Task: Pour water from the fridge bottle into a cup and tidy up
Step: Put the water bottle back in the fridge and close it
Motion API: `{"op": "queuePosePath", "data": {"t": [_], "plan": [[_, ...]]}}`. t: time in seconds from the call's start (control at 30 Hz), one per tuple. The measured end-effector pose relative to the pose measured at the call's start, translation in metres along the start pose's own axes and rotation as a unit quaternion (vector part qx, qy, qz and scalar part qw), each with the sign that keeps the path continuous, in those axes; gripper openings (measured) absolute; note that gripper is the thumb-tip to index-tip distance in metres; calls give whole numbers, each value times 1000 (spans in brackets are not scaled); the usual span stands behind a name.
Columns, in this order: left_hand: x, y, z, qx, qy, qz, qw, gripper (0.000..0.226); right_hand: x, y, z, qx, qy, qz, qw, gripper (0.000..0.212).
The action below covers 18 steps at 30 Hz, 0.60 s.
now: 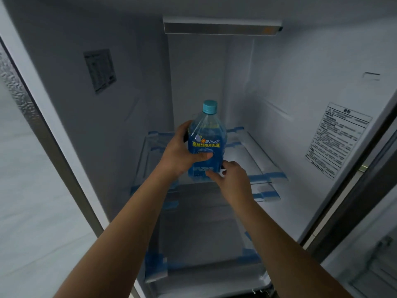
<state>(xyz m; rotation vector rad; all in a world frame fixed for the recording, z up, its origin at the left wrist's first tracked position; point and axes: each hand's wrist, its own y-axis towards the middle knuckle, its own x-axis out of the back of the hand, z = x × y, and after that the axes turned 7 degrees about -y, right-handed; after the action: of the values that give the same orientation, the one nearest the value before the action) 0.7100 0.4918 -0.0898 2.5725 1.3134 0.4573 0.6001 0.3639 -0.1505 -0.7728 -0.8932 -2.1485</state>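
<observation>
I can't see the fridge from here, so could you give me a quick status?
Both hands, left and right, grip bottle. Cap on. Nothing blocking.

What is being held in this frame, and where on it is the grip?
The bottle: the left hand grips its labelled body, thumb across the label; the right hand holds it near the base.

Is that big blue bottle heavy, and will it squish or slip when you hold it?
Probably heavy: the bottle looks nearly full, and both hands are on it, left hand gripping, right hand near its base. Its thin clear plastic likely dents a bit. Being from the fridge, it may be slippery.
</observation>
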Motion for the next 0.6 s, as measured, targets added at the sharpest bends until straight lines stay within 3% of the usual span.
{"op": "queuePosePath", "data": {"t": [0.17,0.3,0.6], "plan": [[5,15,9,16,-26,-13,999,95,-11,16,3,0,-11,0,1000,42],[9,25,17,13,-42,-20,999,79,-17,28,5,3,-6,5,1000,40],[14,39,31,16,-40,-26,999,81,-33,54,5,-9,-33,22,999,42]]}}
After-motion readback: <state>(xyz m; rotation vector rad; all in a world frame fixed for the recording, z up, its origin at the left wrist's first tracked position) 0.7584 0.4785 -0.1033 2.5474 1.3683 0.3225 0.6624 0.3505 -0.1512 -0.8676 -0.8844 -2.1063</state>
